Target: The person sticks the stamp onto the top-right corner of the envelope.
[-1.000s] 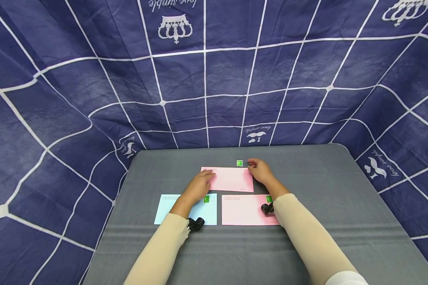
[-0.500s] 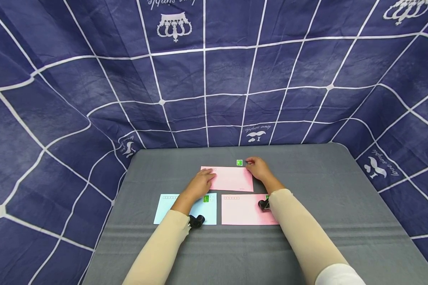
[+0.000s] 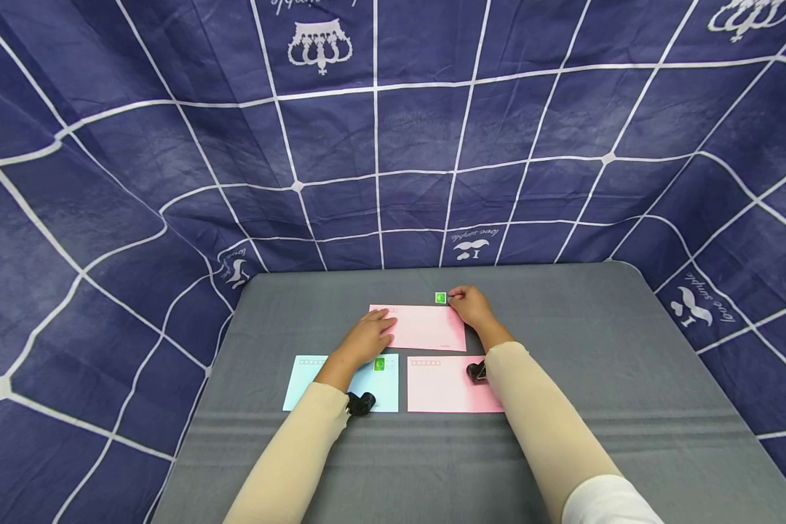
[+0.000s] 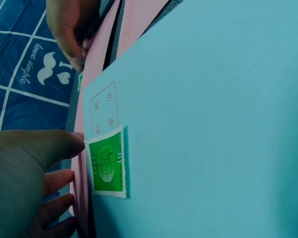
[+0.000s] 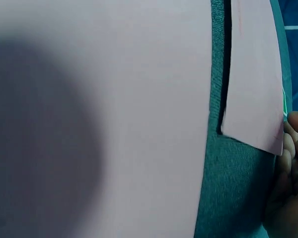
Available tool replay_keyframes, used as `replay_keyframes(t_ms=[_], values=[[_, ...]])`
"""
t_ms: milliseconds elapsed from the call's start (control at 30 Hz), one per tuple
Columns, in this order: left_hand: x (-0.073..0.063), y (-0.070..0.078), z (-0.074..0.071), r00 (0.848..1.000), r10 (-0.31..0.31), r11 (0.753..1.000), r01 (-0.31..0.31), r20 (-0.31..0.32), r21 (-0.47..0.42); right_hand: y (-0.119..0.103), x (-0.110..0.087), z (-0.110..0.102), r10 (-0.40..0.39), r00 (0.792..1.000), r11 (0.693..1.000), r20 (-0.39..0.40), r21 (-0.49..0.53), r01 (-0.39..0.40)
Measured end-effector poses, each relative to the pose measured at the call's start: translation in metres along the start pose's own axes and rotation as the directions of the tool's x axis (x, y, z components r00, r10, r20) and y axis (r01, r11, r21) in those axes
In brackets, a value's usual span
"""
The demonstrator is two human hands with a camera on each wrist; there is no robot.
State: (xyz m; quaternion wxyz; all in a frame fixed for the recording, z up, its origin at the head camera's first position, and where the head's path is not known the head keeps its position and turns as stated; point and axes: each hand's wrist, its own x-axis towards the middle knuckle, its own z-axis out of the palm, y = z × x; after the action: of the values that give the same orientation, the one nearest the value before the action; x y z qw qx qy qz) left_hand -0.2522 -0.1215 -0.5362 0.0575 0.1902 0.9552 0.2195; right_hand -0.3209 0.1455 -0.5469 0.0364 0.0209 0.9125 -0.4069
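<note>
My left hand (image 3: 367, 338) rests with its fingers spread on the left part of the upper pink envelope (image 3: 427, 329). Behind that envelope lies a small green stamp with a white border (image 3: 441, 298). My right hand (image 3: 473, 306) has its fingers curled and its fingertips at the stamp's right edge, pinching it there; the right wrist view (image 5: 293, 163) shows only a sliver of the stamp (image 5: 285, 103). A light blue envelope (image 4: 203, 114) bearing a green stamp (image 4: 107, 166) lies under my left wrist.
Nearer to me, a larger pink envelope (image 3: 442, 389) lies partly under my right forearm, its upper right corner hidden. Grey cloth (image 3: 629, 407) covers the table. A dark blue curtain with white lines (image 3: 419, 131) rises behind and at both sides.
My right hand has shifted a little to the left, from a small gap beside the loose stamp to its edge. My left hand stays on the upper pink envelope.
</note>
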Motion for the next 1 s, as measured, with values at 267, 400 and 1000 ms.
replay_keyframes(t_ms=[267, 400, 1000], values=[[-0.0005, 0.0005, -0.0005, 0.998, -0.047, 0.998, 0.046, 0.034, 0.049, -0.0056, 0.0002, 0.0025, 0.064, 0.997, 0.997, -0.030, 0.044, -0.063], [-0.0006, 0.0005, 0.0002, 0.999, -0.041, 0.997, 0.038, 0.035, 0.063, -0.0051, 0.0004, 0.0048, 0.070, 0.996, 0.997, -0.047, 0.018, -0.069], [-0.0018, -0.0004, 0.0001, 0.997, -0.051, 0.997, 0.047, 0.058, 0.064, -0.0010, 0.0029, 0.0037, 0.040, 0.997, 0.999, -0.059, 0.038, -0.038]])
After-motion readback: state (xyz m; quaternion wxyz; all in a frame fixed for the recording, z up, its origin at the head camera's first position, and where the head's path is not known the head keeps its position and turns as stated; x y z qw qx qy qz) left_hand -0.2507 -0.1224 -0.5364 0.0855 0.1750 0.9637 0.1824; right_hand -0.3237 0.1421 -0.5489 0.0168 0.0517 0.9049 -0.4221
